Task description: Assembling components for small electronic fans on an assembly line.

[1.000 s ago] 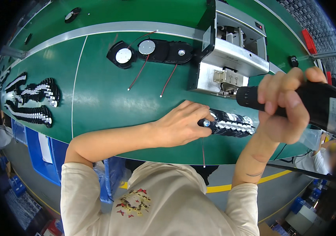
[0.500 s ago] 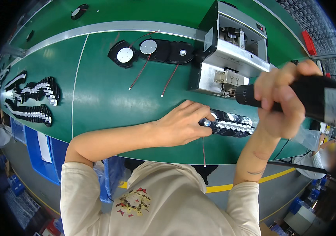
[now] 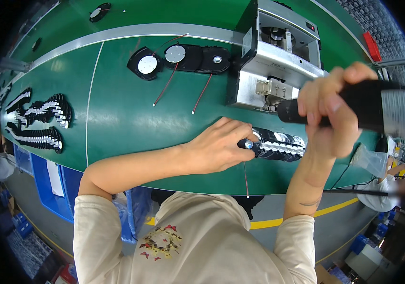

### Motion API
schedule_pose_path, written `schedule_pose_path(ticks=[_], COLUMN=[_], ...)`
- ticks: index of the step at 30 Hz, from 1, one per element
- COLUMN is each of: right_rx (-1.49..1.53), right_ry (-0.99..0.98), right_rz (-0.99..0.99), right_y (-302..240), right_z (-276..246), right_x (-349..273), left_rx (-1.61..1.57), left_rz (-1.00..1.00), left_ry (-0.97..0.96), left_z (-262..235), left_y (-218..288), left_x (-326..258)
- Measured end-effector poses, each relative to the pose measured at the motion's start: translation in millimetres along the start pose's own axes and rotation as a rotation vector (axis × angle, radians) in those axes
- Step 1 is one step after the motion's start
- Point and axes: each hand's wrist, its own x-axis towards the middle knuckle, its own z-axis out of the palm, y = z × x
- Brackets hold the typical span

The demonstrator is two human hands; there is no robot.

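My right hand (image 3: pixel 330 111) wraps round a black electric screwdriver (image 3: pixel 368 106), lying almost level with its dark nose pointing left beside the metal machine (image 3: pixel 278 90). At the near middle of the green table, my left hand (image 3: pixel 223 146) grips the end of a row of stacked black and silver round parts (image 3: pixel 280 144). The part between its fingers is a black speaker-like piece (image 3: pixel 248 143) with a shiny round spot; a thin red and black wire (image 3: pixel 246 180) hangs from it past the table edge. My fingers hide much of that piece.
Beyond my left hand lie a black part with a white disc (image 3: pixel 147 65) and a longer black housing (image 3: pixel 197 59), both wired. Rows of black and white parts (image 3: pixel 46 113) stand at far left. A blue bin (image 3: pixel 51 189) is below the edge; a clear bag (image 3: pixel 370 161) lies right.
The screwdriver in my right hand has shifted slightly left and tilted a little differently. My left hand stays on the stack's end; the whole view has shifted slightly.
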Motion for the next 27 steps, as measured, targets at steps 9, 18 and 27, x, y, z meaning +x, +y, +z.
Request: schedule_pose_path(ticks=[9,18,27], right_rx=[0.083,-0.046,0.048], right_ry=[-0.14,-0.013,-0.177], right_rz=[0.011,0.055,-0.004], right_y=[-8,3,5], right_z=[-11,0,-11], right_x=[-50,-55,-37], left_rx=[0.006,-0.003,0.017], left_rz=[0.013,0.007,0.022], left_ry=[0.036,0.034,0.028], left_z=[2,3,-1], left_y=[-1,-1,-3], left_x=[-3,-3,-3])
